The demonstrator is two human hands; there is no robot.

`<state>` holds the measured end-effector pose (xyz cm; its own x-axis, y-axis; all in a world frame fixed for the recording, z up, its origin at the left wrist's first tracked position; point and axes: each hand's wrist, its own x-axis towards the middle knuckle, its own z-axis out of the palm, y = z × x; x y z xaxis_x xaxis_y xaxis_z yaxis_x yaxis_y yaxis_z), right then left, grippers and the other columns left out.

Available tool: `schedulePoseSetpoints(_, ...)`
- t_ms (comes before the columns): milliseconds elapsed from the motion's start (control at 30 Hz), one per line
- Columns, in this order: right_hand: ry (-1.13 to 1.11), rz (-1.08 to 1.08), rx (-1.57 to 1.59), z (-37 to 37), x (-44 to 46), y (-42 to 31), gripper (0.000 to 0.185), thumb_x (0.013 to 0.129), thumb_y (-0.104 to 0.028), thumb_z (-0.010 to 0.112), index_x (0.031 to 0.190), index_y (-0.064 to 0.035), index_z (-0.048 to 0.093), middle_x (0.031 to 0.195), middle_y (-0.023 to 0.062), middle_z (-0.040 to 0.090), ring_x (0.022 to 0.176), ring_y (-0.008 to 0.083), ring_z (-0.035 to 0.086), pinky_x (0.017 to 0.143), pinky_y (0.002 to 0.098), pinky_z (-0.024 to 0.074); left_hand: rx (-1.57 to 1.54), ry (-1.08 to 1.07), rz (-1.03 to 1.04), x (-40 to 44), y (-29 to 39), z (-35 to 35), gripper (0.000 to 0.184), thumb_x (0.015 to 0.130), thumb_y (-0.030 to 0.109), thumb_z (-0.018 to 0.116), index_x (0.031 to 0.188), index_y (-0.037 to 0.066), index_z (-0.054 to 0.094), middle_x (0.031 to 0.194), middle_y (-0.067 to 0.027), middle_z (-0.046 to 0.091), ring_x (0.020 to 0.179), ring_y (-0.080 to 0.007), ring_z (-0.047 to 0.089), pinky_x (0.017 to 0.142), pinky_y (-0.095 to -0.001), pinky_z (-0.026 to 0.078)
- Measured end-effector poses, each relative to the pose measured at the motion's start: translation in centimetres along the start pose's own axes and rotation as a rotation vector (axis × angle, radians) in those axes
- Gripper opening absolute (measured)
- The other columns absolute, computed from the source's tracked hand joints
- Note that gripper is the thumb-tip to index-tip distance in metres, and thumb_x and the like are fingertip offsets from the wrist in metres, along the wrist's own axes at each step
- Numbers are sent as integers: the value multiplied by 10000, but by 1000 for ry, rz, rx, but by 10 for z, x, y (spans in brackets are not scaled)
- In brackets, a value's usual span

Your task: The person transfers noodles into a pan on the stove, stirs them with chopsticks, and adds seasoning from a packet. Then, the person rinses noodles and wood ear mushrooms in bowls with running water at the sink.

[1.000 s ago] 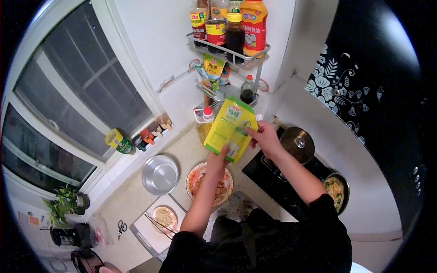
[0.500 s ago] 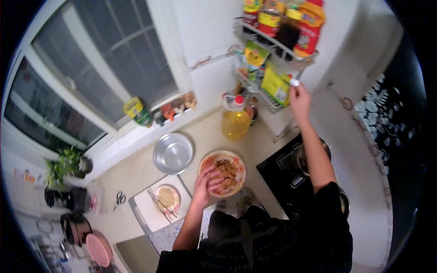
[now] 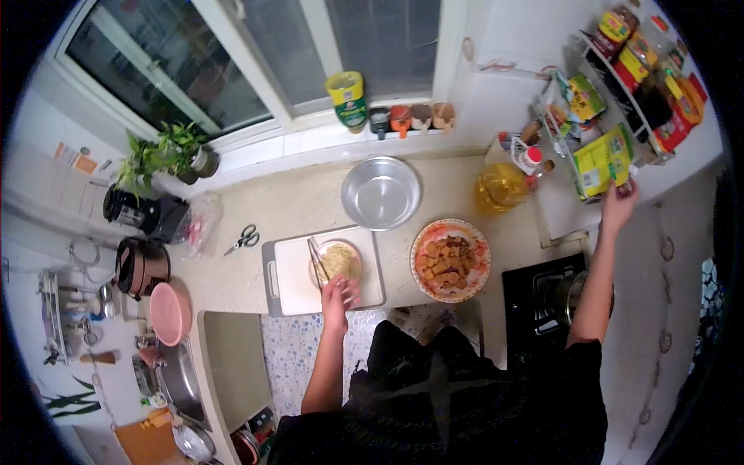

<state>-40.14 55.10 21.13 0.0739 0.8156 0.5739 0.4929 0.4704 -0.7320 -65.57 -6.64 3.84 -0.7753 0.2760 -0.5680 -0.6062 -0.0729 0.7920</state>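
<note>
yellow-green packet (image 3: 603,161): tilted at the lower tier of the wire rack (image 3: 657,155), beyond the desk (image 3: 294,203); whether the rack bears its weight cannot be told.
right hand (image 3: 620,200): arm outstretched, fingers pinched on the packet's near corner, by a white cap (image 3: 633,171).
handling: the packet looks light and soft, its glossy film apt to bend, perhaps slippery under damp fingers; breakage seems unlikely.
best hold: the capped corner, probably the stiffest part, or the broad body, gripped without squeezing hard.
left hand (image 3: 336,298): fingers loosely spread and slightly curled at the near side of a bowl (image 3: 359,267) of pale shreds; contact cannot be told.
chopsticks (image 3: 314,260): at the bowl's left side, near the left hand.
</note>
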Motion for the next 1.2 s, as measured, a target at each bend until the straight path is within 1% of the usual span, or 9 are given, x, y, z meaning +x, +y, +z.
schedulePoseSetpoints(133, 131, -127, 70, -3, -56, -26, 500, 875, -97, 686, 1319, -25, 466, 981, 65, 544, 793, 166, 537, 722, 299, 468, 846, 418, 424, 20, -20, -48, 480, 912, 395, 636, 1230, 46, 548, 1052, -133, 629, 928, -290, 625, 821, -373, 507)
schedulePoseSetpoints(233, -16, -40, 232, -7, -141, -70, 458, 901, -56, 640, 1321, -25, 460, 1023, 62, 524, 851, 145, 516, 705, 272, 455, 1179, 634, 413, 23, -37, -59, 649, 811, 460, 726, 1274, 56, 516, 1154, -185, 568, 1031, -348, 589, 884, -427, 482)
schedulePoseSetpoints(400, -448, 39, 404, 15, -294, -84, 371, 935, 25, 555, 1297, -16, 483, 976, 23, 563, 801, 85, 539, 661, 203, 456, 1174, 494, 70, 28, -50, -49, 949, 702, 480, 778, 1422, 91, 298, 1293, -233, 479, 1167, -433, 516, 935, -519, 465)
schedulePoseSetpoints(600, -973, 72, 255, -17, -375, -146, 357, 907, -27, 592, 1258, -35, 528, 936, 30, 581, 732, 93, 541, 649, 244, 471, 1041, 339, -137, 36, -37, -61, 722, 806, 347, 689, 1377, 58, 354, 1204, -286, 586, 1091, -418, 598, 878, -501, 485)
schedulePoseSetpoints(833, -1100, 211, 385, -42, -418, -158, 231, 891, -56, 617, 1114, -15, 571, 790, 71, 565, 653, 117, 533, 608, 290, 475, 738, 361, 402, 39, -46, -59, 363, 975, 124, 443, 1314, -6, 446, 1174, -255, 617, 1076, -408, 603, 921, -431, 463)
schedulePoseSetpoints(867, -1179, 215, 284, -47, -418, -153, 173, 895, -79, 619, 1058, -32, 583, 745, 78, 563, 614, 131, 529, 600, 297, 473, 700, 302, 507, 37, -46, -49, 329, 1026, 160, 420, 1301, -16, 459, 1139, -221, 630, 1002, -361, 620, 914, -425, 469)
schedulePoseSetpoints(900, -1167, 201, 268, -53, -421, -151, 171, 897, -94, 623, 1057, -42, 588, 742, 88, 575, 617, 151, 551, 603, 308, 481, 764, 277, 781, 47, -58, -42, 319, 1037, 177, 410, 1313, 22, 453, 947, -100, 623, 788, -230, 609, 728, -369, 516)
schedulePoseSetpoints(1000, -1132, 120, 139, -69, -430, -149, 249, 883, -146, 637, 1128, -103, 616, 840, 120, 649, 700, 272, 654, 635, 380, 534, 146, -284, 258, -9, -19, 27, 270, 1042, 195, 403, 1298, 118, 439, 669, 58, 351, 494, -24, 318, 415, -192, 270)
schedulePoseSetpoints(1200, -907, -294, -53, -127, -416, -151, 505, 840, -149, 638, 1335, -211, 558, 996, 72, 633, 816, 294, 655, 647, 419, 558, 310, -863, -401, -99, 1, 115, 150, 1042, 248, 366, 1051, 149, 479, 620, 44, 349, 457, -66, 323, 393, -222, 264)
